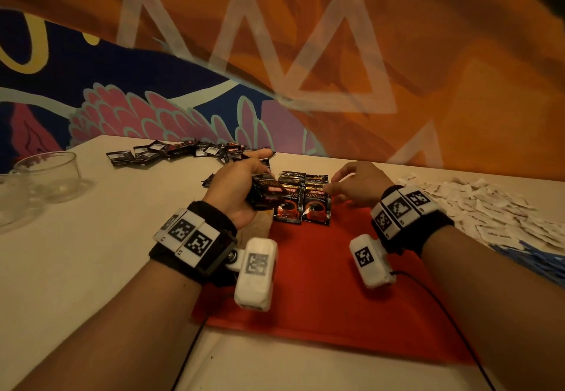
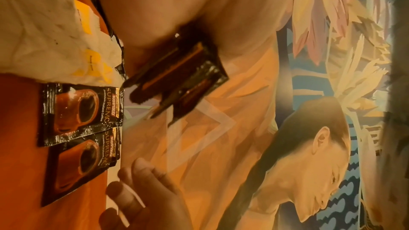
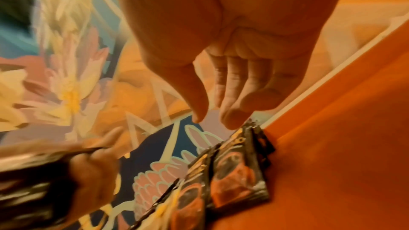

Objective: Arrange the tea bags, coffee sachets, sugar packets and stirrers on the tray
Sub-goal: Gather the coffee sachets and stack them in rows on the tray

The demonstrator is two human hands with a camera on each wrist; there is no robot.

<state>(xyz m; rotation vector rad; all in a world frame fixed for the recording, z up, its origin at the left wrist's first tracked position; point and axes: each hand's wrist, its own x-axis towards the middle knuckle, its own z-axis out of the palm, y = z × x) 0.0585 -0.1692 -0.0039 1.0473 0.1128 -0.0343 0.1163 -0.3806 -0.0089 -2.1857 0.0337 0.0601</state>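
Here the left hand (image 1: 237,187) holds a small bundle of coffee sachets (image 1: 265,193), its grip curled round them, above the far left corner of the red tray (image 1: 321,283). Two short stacks of sachets (image 1: 302,204) lie at the tray's 12 o'clock edge. The right hand (image 1: 359,185) hovers beside them, grip loose and holding nothing. On the surface (image 1: 91,237), loose sachets (image 1: 171,152) lie at 11 o'clock, sugar packets (image 1: 477,207) at 2 o'clock.
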